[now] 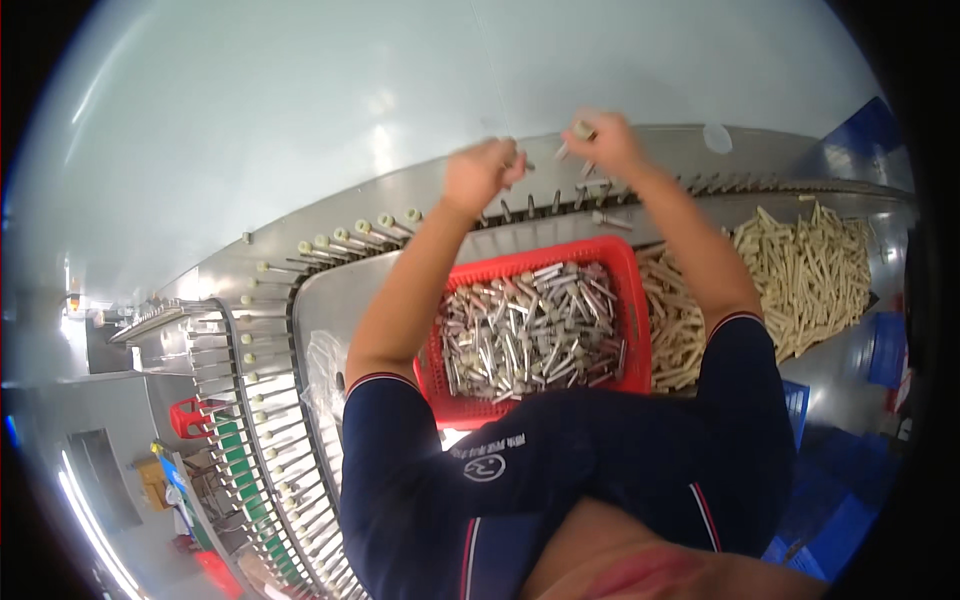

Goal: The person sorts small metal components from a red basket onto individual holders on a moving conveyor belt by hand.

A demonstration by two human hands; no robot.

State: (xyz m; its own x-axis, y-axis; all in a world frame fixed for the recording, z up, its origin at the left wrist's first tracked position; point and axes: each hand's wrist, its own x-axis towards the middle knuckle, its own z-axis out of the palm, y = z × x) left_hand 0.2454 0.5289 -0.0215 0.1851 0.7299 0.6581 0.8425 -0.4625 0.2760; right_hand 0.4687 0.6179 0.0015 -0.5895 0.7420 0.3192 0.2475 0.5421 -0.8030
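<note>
Both my arms reach forward over a chain conveyor (pixel 570 205) that carries a row of upright pins. My left hand (pixel 480 173) is closed above it, slightly blurred. A small dark piece shows at its fingertips, too unclear to name. To its right, my right hand (pixel 612 145) is closed round a small piece with a round cream end (pixel 584 130); a pale tip sticks out below the fingers. Nearer to me stands a red plastic basket (pixel 637 300), full of short metal tubes (pixel 530 330), some with cream ends.
Cream-coloured sticks (pixel 800 275) lie heaped right of the basket. Along the left, the conveyor curves round with cream-capped metal pieces (pixel 365 228) on its pins. A few loose tubes (pixel 612 220) lie by the track. A clear plastic bag (pixel 325 375) sits left of the basket. Blue crates (pixel 885 350) stand far right.
</note>
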